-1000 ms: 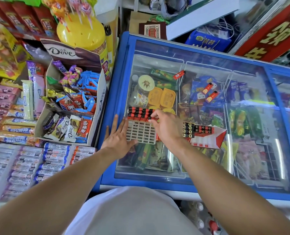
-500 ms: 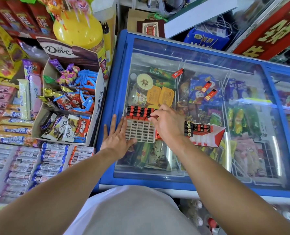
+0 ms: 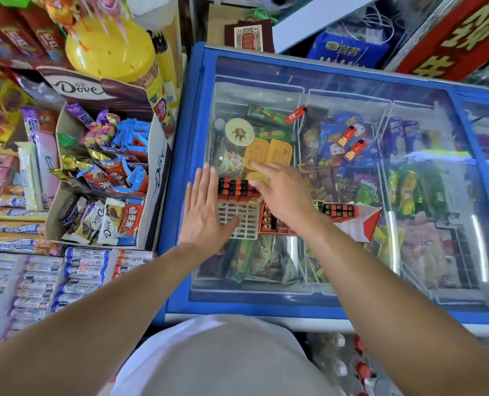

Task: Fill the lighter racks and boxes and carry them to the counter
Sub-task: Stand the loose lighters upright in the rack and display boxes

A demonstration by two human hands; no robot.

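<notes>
A: Where does the rack (image 3: pixel 239 221) sit?

B: On the freezer lid (image 3: pixel 337 90), near its left blue edge. One row of lighters (image 3: pixel 234 188) fills the far end; the near grid cells show white. The red box (image 3: pixel 277 222) touches the rack's right side.

A: Hands?

B: Left hand (image 3: pixel 203 215) lies flat, fingers straight and spread, against the rack's left edge, thumb over the grid. Right hand (image 3: pixel 283 192) hovers over the row's right end, fingers extended and slightly spread; it grips nothing visible (fingertip contact with the lighters cannot be told). The hands are apart, one each side of the row.

A: Open room?

B: Bare glass lies beyond the rack and to the right. Three loose lighters rest there: one (image 3: pixel 295 114) at the far middle, two (image 3: pixel 351 144) farther right. Left of the freezer, a Dove carton (image 3: pixel 154 178) of sweets crowds the edge.

A: Surface?

B: Clear sliding glass, blue frame, ice creams visible beneath.

A: Orientation?

B: The rack's long axis runs away from the person; the lighter row crosses it, left to right. The loose lighters lie flat, on diagonals.
</notes>
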